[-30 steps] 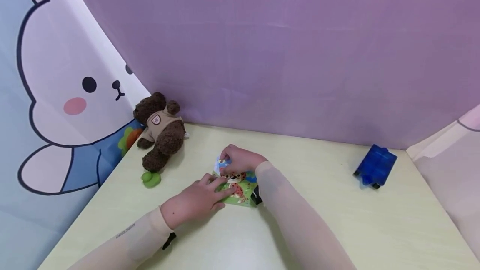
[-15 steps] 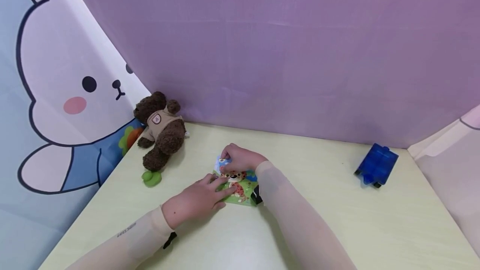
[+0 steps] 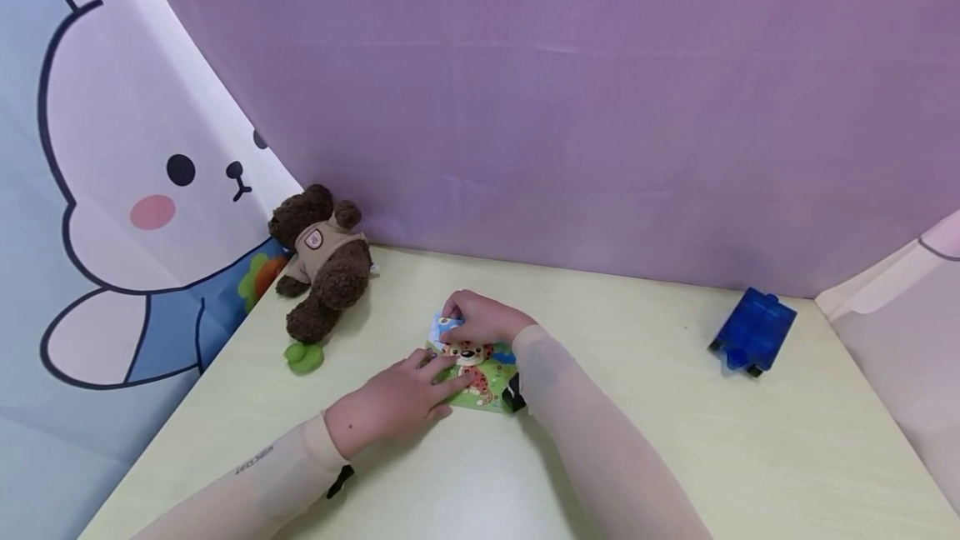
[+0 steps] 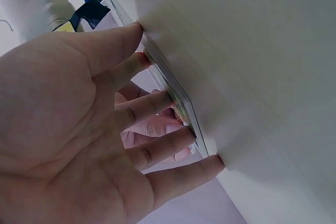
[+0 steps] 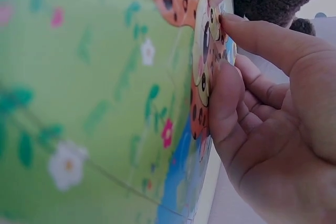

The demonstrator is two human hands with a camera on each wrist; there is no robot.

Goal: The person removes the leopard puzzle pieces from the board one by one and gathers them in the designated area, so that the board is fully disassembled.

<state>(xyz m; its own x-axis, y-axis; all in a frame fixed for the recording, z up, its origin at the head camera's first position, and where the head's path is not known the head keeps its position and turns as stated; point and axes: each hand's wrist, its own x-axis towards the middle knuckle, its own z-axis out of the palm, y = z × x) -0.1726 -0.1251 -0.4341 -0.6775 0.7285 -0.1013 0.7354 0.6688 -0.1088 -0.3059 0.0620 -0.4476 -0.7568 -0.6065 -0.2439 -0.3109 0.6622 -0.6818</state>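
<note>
A picture puzzle (image 3: 495, 373) with a cartoon leopard on a green meadow lies flat on the table, thin seams running across it in the right wrist view. My left hand (image 3: 393, 398) rests at its left and near edge, fingers spread; in the left wrist view the fingertips (image 4: 184, 135) press along the board's edge. Over the far left part, my right hand (image 3: 483, 319) has its fingers curled. Its thumb and index finger pinch a small puzzle piece (image 3: 450, 326) with blue on it, by the leopard's head (image 5: 202, 61). Fingers hide part of that piece.
A brown teddy bear (image 3: 322, 261) in a beige shirt lies at the back left, a small green toy (image 3: 303, 358) by its foot. At the right stands a blue plastic toy cart (image 3: 753, 332). A purple curtain (image 3: 555, 123) borders the table's back edge.
Both hands stay almost in place on the puzzle. The right hand's fingers shift only slightly at the far left part; nothing else on the table has moved.
</note>
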